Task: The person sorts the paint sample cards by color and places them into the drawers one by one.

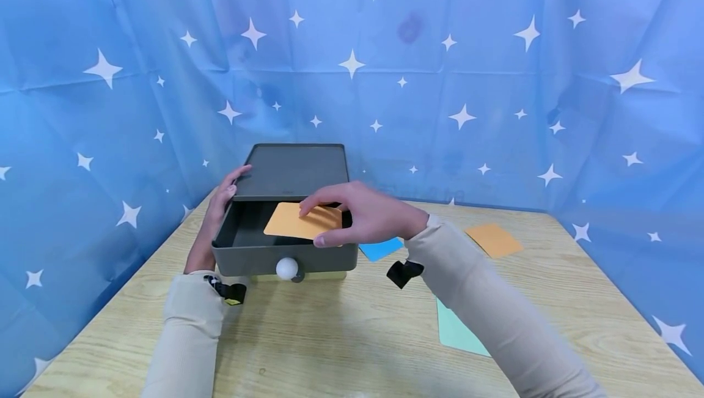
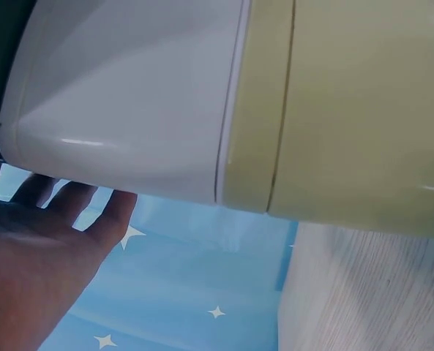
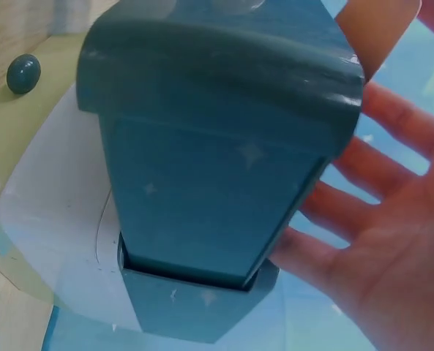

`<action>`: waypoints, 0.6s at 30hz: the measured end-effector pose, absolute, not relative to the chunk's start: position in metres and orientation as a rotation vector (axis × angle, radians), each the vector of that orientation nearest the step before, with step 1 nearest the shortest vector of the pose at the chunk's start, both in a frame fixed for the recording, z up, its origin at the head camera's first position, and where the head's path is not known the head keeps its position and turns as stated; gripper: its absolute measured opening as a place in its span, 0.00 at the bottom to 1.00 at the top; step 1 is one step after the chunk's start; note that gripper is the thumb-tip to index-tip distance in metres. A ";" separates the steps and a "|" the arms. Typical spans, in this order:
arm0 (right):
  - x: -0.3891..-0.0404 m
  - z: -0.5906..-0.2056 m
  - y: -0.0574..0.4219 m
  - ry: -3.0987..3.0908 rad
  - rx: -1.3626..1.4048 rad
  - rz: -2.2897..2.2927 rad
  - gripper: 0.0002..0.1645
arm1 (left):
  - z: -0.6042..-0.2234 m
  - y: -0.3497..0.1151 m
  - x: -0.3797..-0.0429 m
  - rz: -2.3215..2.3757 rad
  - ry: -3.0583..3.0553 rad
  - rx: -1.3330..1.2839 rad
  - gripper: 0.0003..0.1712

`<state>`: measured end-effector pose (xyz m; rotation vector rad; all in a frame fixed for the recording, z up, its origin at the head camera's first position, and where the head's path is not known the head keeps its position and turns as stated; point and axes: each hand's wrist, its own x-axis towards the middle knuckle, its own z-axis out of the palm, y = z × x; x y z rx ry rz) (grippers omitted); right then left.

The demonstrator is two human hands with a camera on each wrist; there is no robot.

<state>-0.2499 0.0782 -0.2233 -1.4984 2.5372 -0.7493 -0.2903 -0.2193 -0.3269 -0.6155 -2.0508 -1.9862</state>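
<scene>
A small stacked drawer unit has a dark grey top (image 1: 297, 169), with its top drawer (image 1: 242, 261) pulled out. The drawer front bears a round white knob (image 1: 286, 268). Over the drawer's opening, my right hand (image 1: 374, 211) holds an orange card (image 1: 288, 222) between thumb and fingers. My left hand (image 1: 219, 205) rests against the unit's left side, fingers by the top edge. In the left wrist view, the white middle section (image 2: 129, 102) and yellow lower section (image 2: 370, 110) show beside that hand. The right wrist view shows the drawer's underside (image 3: 209, 197) near the fingers.
On the wooden table (image 1: 308, 349), right of the unit, lie a blue card (image 1: 381, 249), another orange card (image 1: 494, 239) and a mint-green card (image 1: 459, 332) partly under the right forearm. A blue star-patterned curtain (image 1: 407, 98) surrounds the table at the back and sides.
</scene>
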 end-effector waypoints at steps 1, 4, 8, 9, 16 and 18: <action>-0.250 -0.224 0.077 2.548 -1.501 -0.730 0.25 | -0.327 -0.219 -0.290 -1.986 -2.052 -0.615 0.33; -0.249 -0.223 0.071 2.579 -1.508 -0.664 0.24 | -0.327 -0.219 -0.290 -1.988 -2.049 -0.613 0.33; -0.248 -0.223 0.065 2.605 -1.485 -0.585 0.23 | -0.327 -0.218 -0.290 -1.984 -2.045 -0.611 0.33; -0.248 -0.223 0.063 2.611 -1.480 -0.570 0.23 | -0.327 -0.218 -0.291 -1.983 -2.044 -0.613 0.33; -0.249 -0.227 0.056 2.651 -1.469 -0.533 0.23 | -0.328 -0.220 -0.292 -1.989 -2.024 -0.639 0.32; -0.249 -0.228 0.055 2.659 -1.457 -0.533 0.24 | -0.329 -0.221 -0.292 -1.991 -2.010 -0.652 0.32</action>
